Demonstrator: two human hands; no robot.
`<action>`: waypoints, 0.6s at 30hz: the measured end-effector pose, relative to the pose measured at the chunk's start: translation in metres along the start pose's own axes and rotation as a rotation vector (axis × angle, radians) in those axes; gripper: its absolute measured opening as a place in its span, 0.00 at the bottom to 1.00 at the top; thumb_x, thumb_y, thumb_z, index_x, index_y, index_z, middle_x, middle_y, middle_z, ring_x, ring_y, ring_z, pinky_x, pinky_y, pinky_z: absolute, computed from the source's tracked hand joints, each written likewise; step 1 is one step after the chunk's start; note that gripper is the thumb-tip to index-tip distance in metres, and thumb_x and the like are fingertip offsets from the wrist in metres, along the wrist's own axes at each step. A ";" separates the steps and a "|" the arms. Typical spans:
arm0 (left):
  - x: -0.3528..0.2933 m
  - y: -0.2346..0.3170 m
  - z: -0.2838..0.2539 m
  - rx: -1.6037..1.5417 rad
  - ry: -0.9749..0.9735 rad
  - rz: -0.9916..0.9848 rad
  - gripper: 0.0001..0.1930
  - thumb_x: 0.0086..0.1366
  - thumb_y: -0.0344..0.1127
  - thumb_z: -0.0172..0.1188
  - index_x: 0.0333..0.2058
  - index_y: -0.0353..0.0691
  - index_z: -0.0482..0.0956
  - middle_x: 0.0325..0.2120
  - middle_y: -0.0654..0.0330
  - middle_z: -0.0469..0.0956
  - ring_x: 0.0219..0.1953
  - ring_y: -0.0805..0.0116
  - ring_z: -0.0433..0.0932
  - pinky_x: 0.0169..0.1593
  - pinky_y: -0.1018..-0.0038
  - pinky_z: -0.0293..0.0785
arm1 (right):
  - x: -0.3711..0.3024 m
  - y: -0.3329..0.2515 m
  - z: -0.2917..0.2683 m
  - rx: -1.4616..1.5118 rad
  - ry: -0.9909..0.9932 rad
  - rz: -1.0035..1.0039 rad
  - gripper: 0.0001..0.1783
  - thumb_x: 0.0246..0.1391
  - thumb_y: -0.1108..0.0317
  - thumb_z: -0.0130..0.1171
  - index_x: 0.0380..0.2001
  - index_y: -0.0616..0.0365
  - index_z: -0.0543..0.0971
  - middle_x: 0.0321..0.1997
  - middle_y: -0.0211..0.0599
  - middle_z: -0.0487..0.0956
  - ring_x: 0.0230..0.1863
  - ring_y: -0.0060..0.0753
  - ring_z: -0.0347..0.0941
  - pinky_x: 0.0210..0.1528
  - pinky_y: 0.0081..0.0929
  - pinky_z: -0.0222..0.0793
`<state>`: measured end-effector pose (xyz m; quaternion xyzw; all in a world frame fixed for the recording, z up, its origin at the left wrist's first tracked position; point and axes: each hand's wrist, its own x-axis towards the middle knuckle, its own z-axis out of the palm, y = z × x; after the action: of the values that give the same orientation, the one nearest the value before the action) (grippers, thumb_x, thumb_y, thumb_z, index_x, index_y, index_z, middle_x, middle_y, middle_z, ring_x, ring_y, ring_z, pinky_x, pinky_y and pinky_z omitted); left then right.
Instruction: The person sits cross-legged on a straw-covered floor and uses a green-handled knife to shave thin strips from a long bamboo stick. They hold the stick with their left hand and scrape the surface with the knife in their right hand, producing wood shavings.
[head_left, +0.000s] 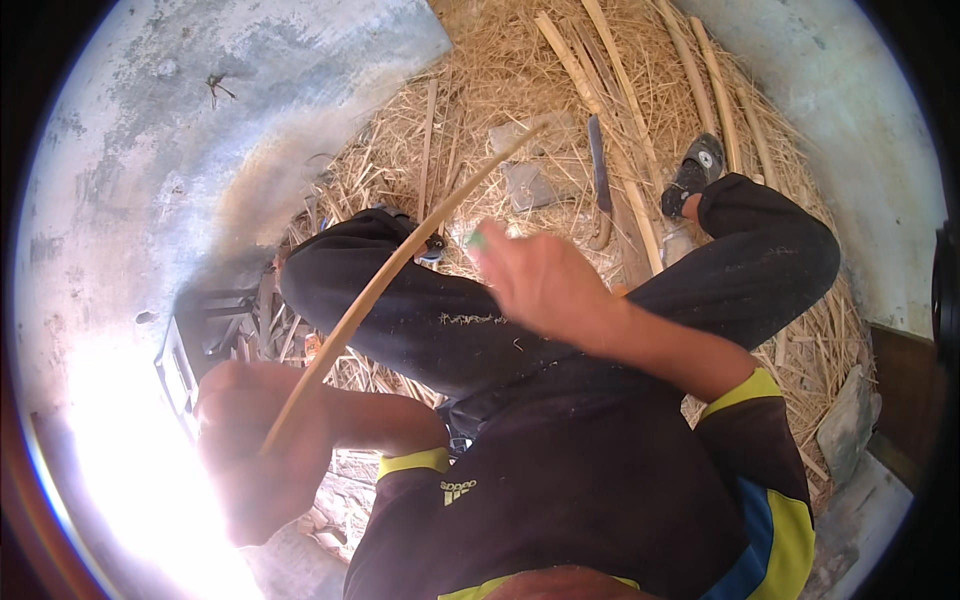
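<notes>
Hands: left hand (262, 455) closed around the near end of a long bamboo strip (400, 270); right hand (540, 280), blurred, just beside the strip at mid-length with something small and green at the fingertips, grip not readable. Strip: slants up over the black-trousered knee (400, 310). Risk, judged: thin strip may bow or splinter, its edge cutting the hand. Surroundings: straw litter (500, 90), bamboo poles (640, 130), long-bladed knife (598, 180), sandal (692, 172).

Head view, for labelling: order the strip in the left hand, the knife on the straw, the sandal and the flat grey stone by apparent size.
1. Strip, longest by far, though nearest the camera.
2. Knife.
3. Sandal and stone look alike; unranked.
</notes>
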<state>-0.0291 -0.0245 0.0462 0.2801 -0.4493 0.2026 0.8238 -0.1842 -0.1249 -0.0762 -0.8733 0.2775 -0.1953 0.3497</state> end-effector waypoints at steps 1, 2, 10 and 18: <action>-0.003 -0.002 0.000 -0.172 -0.038 -0.046 0.28 0.68 0.55 0.33 0.10 0.51 0.52 0.07 0.73 0.43 0.08 0.79 0.42 0.17 0.76 0.36 | 0.004 0.025 0.004 -0.134 -0.035 0.172 0.13 0.60 0.61 0.49 0.38 0.61 0.69 0.13 0.49 0.71 0.18 0.53 0.72 0.19 0.44 0.67; -0.003 -0.002 -0.002 -0.331 -0.074 -0.074 0.28 0.68 0.55 0.33 0.10 0.51 0.52 0.07 0.73 0.43 0.08 0.79 0.42 0.17 0.76 0.36 | 0.009 0.032 -0.003 -0.153 -0.036 0.175 0.13 0.60 0.61 0.48 0.39 0.61 0.68 0.13 0.49 0.71 0.18 0.53 0.72 0.19 0.44 0.67; -0.012 0.011 -0.028 0.045 -0.119 -0.211 0.27 0.61 0.60 0.46 0.08 0.55 0.56 0.07 0.79 0.50 0.10 0.83 0.51 0.21 0.80 0.46 | -0.002 0.042 0.009 -0.189 0.018 0.252 0.12 0.60 0.62 0.48 0.39 0.59 0.68 0.14 0.51 0.72 0.18 0.57 0.71 0.19 0.46 0.65; 0.002 0.006 -0.017 0.060 -0.277 -0.030 0.27 0.68 0.52 0.31 0.10 0.49 0.53 0.06 0.72 0.43 0.06 0.78 0.42 0.17 0.76 0.35 | 0.005 0.038 0.015 -0.180 -0.043 0.257 0.13 0.61 0.60 0.48 0.39 0.60 0.67 0.13 0.53 0.71 0.20 0.57 0.73 0.22 0.49 0.66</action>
<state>-0.0211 -0.0086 0.0420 0.3364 -0.5484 0.1629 0.7481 -0.1855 -0.1436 -0.1130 -0.8624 0.3955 -0.1045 0.2983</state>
